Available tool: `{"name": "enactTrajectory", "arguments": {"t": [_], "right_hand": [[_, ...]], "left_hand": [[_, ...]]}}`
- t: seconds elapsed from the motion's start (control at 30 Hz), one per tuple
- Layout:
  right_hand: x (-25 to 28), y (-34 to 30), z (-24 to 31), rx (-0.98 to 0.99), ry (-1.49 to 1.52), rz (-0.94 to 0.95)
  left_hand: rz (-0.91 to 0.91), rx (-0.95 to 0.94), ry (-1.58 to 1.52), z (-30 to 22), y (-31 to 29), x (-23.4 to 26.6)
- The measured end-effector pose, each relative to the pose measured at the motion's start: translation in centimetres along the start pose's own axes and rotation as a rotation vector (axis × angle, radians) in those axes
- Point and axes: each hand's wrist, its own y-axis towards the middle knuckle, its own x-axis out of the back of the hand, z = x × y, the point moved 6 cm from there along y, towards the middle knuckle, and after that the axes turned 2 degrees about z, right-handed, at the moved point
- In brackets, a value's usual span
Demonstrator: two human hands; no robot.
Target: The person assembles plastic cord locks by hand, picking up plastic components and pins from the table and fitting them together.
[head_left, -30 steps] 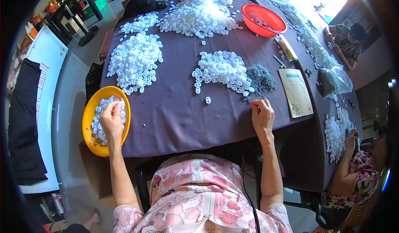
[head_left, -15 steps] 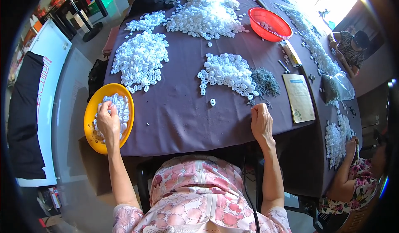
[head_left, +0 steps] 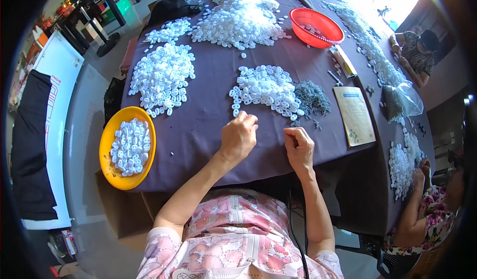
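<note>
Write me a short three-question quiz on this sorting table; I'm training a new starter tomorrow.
1. True or false: the left hand rests in the yellow bowl.
2. Which lies nearest the right hand? A) the red basket B) the pile of small grey parts C) the black bag
3. Fill in: the yellow bowl holds white plastic ____.

Key: 1 false, it is on the purple tablecloth; 2 B; 3 rings.
</note>
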Motion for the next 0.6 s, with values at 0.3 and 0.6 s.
{"name": "enactTrajectory", "arguments": {"t": [0.3,0.6], "right_hand": [[-0.1,0.3,-0.4,-0.049,0.070,0.031],[0.1,0.4,0.2,0.005,0.033,0.042]], "left_hand": [[0.099,-0.147,-0.135,-2.3,4.2,-5.9],[0.192,-0.071,-0.092,-2.2,5.3,-8.5]]}}
